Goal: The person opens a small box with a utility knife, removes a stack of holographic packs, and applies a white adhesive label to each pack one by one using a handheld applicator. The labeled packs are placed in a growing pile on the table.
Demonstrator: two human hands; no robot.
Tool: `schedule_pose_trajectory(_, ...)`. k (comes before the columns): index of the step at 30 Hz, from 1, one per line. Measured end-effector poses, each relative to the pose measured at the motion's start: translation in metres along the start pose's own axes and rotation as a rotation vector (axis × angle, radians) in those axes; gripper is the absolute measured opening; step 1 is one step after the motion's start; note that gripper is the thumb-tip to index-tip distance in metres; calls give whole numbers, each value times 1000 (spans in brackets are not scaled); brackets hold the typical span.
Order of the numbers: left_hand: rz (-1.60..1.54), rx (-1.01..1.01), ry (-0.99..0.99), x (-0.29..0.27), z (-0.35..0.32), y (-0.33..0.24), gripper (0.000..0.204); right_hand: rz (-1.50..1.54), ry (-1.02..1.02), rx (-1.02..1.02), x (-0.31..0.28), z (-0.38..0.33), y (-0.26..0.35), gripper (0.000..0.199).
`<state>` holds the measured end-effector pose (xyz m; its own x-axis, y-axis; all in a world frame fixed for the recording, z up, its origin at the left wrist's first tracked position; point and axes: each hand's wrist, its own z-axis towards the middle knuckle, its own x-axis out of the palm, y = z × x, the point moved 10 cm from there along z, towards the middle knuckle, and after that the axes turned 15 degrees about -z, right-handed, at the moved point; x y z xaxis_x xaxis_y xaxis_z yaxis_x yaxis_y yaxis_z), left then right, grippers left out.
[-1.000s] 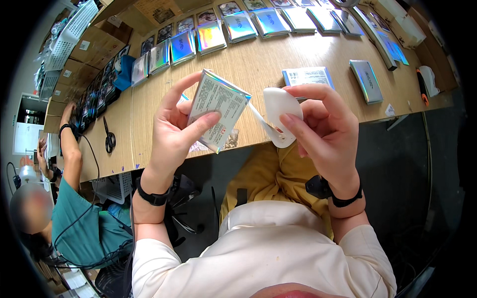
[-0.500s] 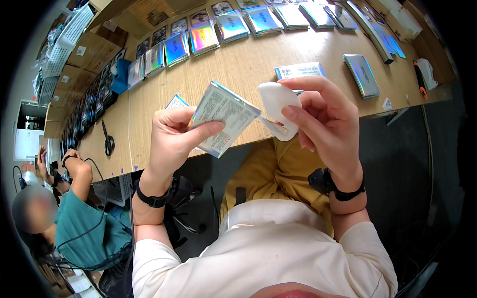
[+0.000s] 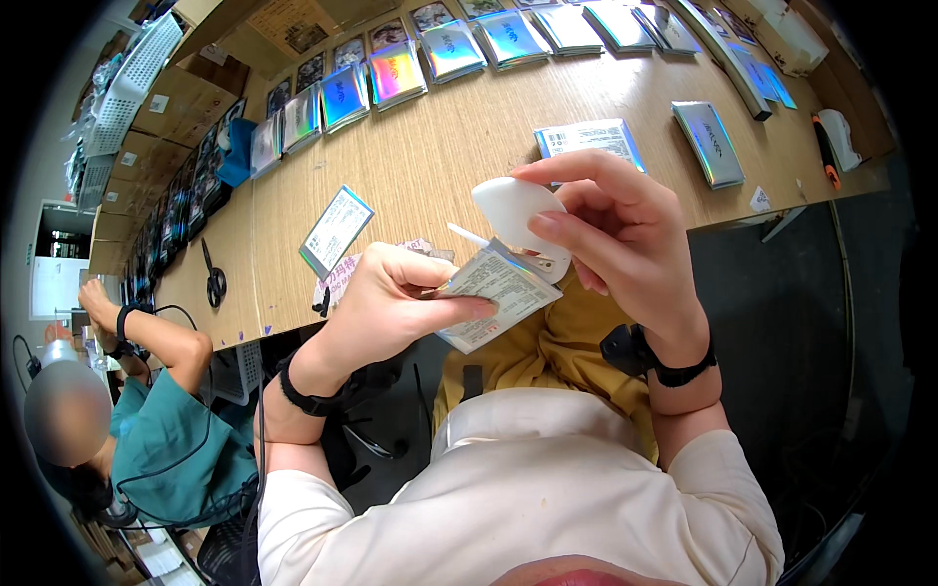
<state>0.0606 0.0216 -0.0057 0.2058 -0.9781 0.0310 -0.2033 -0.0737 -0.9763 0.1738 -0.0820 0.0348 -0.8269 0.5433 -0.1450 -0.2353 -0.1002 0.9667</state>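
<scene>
My left hand pinches a flat silvery foil packet with small dark print, its thumb on the near face. In my right hand is a smooth white rounded plastic tool, gripped between thumb and fingertips. The packet's upper edge meets the tool's lower end, where a small slot or metal piece shows. Whether the edge sits inside the slot I cannot tell. A narrow white strip sticks out beside the tool. On the table beyond my left hand lies another foil packet, near a piece of printed paper.
Stacks of shiny packets line the table's far side. A white-faced packet and a silver stack lie toward the right. Black scissors and a cutter rest near the edges. A person in green sits at left.
My left hand has moved right and nearer me, bringing the packet under the white tool. The tool has shifted slightly left. The packet lying on the table is now more exposed.
</scene>
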Motion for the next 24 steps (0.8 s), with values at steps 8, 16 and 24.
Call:
schedule_pose_trajectory(8, 119, 83, -162, -24, -16, -27, 21, 112, -360, -97, -39, -4, 5, 26)
schedule_pose_trajectory(16, 313, -46, -448, -175, -34, -10, 41, 9, -401, 57, -60, -24, -28, 26)
schedule_pose_trajectory(24, 882, -8, -508, -174, -25, -9, 54, 19, -423, 76, -71, -32, -40, 26)
